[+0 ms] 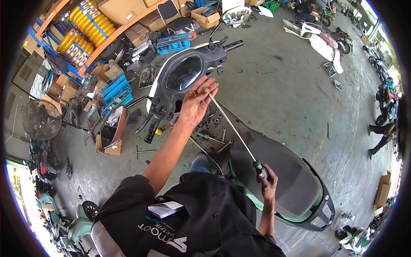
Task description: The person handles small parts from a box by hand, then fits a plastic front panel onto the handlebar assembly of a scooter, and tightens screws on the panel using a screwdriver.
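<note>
A long screwdriver with a thin metal shaft and a dark green handle slants in front of me. My right hand grips its handle over the scooter seat. At the other end, the bent fingers of my left hand close about the shaft's tip, beside the scooter's dashboard. Below the shaft, on the scooter's footboard, lie another green-handled screwdriver, a small spanner, a second spanner and several loose bolts and small parts.
The scooter's right handlebar and left handlebar jut out. A T-handle wrench lies on the floor at left, near blue toolboxes and an open cardboard box. Shelves with yellow springs stand behind; parked scooters line the sides.
</note>
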{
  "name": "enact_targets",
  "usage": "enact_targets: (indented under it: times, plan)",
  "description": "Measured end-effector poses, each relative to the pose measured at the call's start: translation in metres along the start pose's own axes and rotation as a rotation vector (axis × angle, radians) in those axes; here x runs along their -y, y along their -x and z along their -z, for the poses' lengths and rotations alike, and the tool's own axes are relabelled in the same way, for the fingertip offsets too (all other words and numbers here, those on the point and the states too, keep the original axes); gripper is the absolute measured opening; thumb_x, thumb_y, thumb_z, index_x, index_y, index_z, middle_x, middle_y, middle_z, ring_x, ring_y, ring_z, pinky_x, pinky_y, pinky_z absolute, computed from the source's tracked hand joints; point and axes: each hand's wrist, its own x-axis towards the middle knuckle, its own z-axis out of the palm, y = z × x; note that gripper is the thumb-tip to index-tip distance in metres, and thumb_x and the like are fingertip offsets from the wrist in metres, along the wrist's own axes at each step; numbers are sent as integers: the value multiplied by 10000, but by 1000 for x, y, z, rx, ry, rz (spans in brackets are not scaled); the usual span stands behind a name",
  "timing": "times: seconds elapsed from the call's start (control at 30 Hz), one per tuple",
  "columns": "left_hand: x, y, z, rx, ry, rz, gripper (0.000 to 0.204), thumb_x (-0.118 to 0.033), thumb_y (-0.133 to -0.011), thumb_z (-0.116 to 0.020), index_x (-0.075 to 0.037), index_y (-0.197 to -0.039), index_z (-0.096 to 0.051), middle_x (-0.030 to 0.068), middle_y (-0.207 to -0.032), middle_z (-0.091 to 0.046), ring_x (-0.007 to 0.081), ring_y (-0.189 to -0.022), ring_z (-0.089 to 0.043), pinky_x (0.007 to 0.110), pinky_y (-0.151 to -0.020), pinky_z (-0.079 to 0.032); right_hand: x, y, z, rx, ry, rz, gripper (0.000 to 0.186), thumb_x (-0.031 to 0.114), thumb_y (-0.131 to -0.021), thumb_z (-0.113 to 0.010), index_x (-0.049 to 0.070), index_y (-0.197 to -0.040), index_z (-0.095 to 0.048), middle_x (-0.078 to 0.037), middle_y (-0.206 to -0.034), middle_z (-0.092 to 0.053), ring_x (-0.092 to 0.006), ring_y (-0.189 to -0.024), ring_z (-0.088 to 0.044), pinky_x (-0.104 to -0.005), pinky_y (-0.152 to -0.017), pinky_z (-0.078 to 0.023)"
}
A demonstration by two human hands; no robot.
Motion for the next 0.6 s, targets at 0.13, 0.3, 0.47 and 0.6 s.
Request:
enact_targets:
  times: [0.13, 0.3, 0.47, 0.6]
  plan:
    - [-4, -23, -29, 39, -106, 22, 561, 96, -955, -538, 0, -1490, -400, 228, -1504, -451, 361, -1335, -524, 463, -1188, -411, -19, -13, -10, -6, -163, 48, 568, 348, -901, -780, -40, -1285, -623, -18, -885, -608, -81, -693, -529, -243, -618, -442]
    - [-17, -71, -31, -1, -605, 65, 554, -192, -980, -662, -17, -1461, -450, 194, -1427, -518, 309, -1249, -586, 414, -1017, -528, -11, -49, -13, -95, -154, 108, 484, 281, -942, -737, -30, -1294, -621, 0, -845, -592, -74, -686, -510, -240, -614, -432]
    - [-64, -176, 40, -47, -1784, -364, 700, -305, -784, -849, -146, -1390, -539, 165, -1382, -578, 364, -1274, -534, 482, -1075, -421, 24, -118, -17, -143, 3, 129, 403, 210, -953, -723, -18, -1274, -636, 13, -883, -597, -61, -724, -493, -227, -632, -410]
    - [-55, -227, 46, -76, -2252, 29, 716, -402, -781, -832, -269, -1421, -540, 71, -1508, -490, 327, -1454, -327, 623, -1151, -235, 30, -188, -13, -147, 90, 394, 385, 183, -950, -727, -25, -1261, -637, 8, -928, -617, -69, -791, -521, -229, -701, -446]
